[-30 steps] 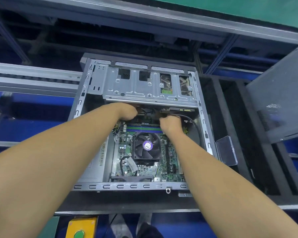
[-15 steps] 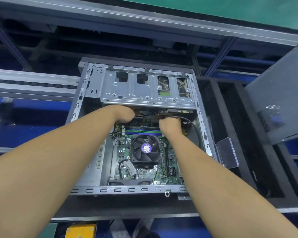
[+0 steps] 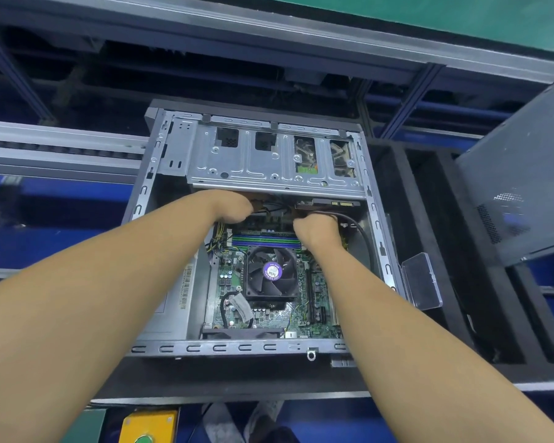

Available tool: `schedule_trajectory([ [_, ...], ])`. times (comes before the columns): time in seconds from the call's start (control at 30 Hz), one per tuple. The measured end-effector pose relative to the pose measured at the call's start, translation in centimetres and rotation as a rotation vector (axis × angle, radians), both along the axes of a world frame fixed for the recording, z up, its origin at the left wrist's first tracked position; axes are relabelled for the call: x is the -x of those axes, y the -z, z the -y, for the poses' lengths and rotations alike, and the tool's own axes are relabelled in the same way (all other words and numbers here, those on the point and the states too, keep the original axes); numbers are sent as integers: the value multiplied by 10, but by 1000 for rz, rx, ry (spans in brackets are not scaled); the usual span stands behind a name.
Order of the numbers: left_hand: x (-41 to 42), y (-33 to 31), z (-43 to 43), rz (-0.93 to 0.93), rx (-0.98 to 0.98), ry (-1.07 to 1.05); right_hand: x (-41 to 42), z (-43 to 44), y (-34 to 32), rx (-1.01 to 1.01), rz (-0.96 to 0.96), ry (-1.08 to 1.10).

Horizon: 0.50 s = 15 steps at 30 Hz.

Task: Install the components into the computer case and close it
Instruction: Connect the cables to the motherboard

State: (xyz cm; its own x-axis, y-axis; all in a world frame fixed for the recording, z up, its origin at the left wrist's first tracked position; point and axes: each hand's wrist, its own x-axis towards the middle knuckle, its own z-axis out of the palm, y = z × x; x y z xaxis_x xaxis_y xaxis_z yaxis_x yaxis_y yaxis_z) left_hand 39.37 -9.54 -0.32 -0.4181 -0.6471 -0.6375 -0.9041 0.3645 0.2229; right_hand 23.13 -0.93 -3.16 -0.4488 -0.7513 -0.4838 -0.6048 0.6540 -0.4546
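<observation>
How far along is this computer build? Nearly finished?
Partly. Done: the motherboard with its cooling fan sits in the case, and a drive shows through the drive cage. In hand: the left hand and right hand reach among cables under that cage; their fingers are hidden, so what they grip is unclear. Left: the side panel sits off to the right, so the case is not yet closed.

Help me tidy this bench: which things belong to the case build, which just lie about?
Job: computer case, drive cage, fan, side panel, left hand, right hand.
Lying about: clear plastic piece, yellow button box.
</observation>
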Motion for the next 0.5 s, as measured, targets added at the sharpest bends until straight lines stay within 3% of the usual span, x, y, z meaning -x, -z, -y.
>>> schedule_trajectory([
  [0.13, -1, 1, -1, -18, -21, 48, -1, -2, -2, 1, 9, -6],
  [0.5, -2, -4, 0, -44, -55, -90, 2, -5, 1, 24, -39, 42],
])
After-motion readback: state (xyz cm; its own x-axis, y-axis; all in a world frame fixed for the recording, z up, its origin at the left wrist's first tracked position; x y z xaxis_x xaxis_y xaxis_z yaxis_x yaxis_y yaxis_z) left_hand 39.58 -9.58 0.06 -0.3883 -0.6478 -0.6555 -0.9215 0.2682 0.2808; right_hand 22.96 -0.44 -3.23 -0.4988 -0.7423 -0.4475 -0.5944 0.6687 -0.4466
